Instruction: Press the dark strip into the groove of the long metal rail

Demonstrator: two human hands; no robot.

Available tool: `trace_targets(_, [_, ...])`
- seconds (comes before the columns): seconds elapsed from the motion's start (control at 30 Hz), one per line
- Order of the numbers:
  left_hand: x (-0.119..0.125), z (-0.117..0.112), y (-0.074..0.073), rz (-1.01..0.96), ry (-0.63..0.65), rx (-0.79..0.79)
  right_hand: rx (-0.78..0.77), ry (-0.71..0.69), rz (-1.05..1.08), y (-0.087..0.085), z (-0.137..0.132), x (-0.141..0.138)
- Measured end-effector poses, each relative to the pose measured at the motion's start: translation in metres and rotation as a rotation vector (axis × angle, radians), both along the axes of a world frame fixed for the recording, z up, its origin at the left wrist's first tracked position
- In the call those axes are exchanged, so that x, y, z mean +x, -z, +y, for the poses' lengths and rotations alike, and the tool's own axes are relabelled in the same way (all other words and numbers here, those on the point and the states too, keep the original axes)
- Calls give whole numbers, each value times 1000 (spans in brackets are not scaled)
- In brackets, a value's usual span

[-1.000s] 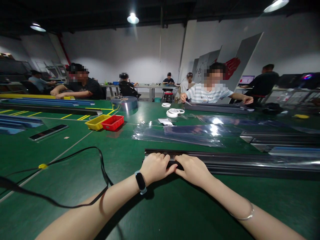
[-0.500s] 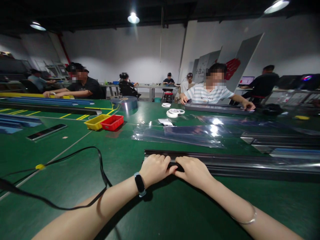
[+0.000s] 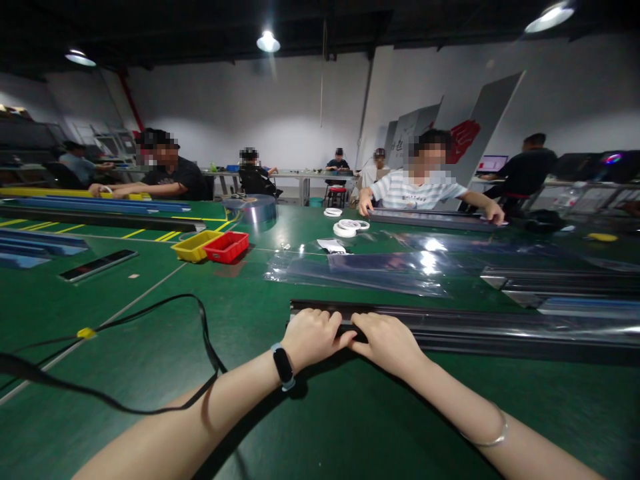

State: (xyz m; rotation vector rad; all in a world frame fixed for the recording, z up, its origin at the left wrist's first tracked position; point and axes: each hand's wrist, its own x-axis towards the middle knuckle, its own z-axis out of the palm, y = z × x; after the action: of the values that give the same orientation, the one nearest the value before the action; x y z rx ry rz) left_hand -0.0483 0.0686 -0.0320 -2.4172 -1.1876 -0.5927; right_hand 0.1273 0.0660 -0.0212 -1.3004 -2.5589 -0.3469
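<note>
Green worktop (image 3: 350, 413); left hand (image 3: 313, 337) and right hand (image 3: 385, 341), side by side, grip long black strip (image 3: 500, 327) at its end; best keep pressure even.

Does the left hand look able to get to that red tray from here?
Probably yes, with a stretch: the left hand sits curled on the end of the long black rail, and only green table lies between it and the red tray.

The table (image 3: 350, 413) is green, the rail (image 3: 500, 330) black, with a red tray (image 3: 226, 246) and a yellow tray (image 3: 193, 245).
</note>
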Motion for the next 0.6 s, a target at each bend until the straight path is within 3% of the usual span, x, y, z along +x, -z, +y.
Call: trace_targets(0.6, [0, 0, 1, 10, -20, -13, 5, -10, -34, -1, 1, 1])
